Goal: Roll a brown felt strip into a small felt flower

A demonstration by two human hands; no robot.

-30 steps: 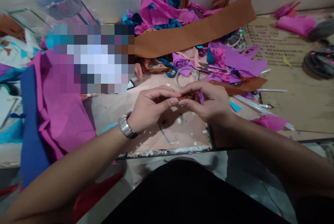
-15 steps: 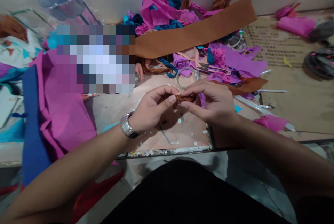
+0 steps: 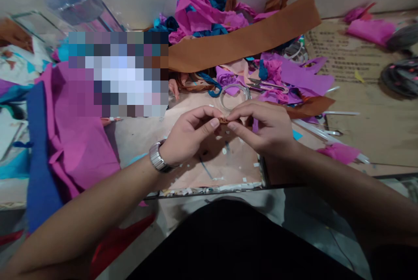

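My left hand [image 3: 187, 136] and right hand [image 3: 264, 129] have drawn together, fingertips now pinching 1 brown paper scrap [image 3: 224, 120] tighter.

Cluttered worktable [image 3: 140, 136], magenta crepe paper [image 3: 81, 145] at left, long brown strip [image 3: 244, 40], clear tape roll [image 3: 234, 95], white scraps [image 3: 209, 189]

Left hand [image 3: 186, 136] and right hand [image 3: 264, 129] pinch brown paper piece [image 3: 224, 120] between fingertips above table [image 3: 143, 132]; tape ring [image 3: 233, 96] just beyond; magenta paper [image 3: 78, 149] at left.
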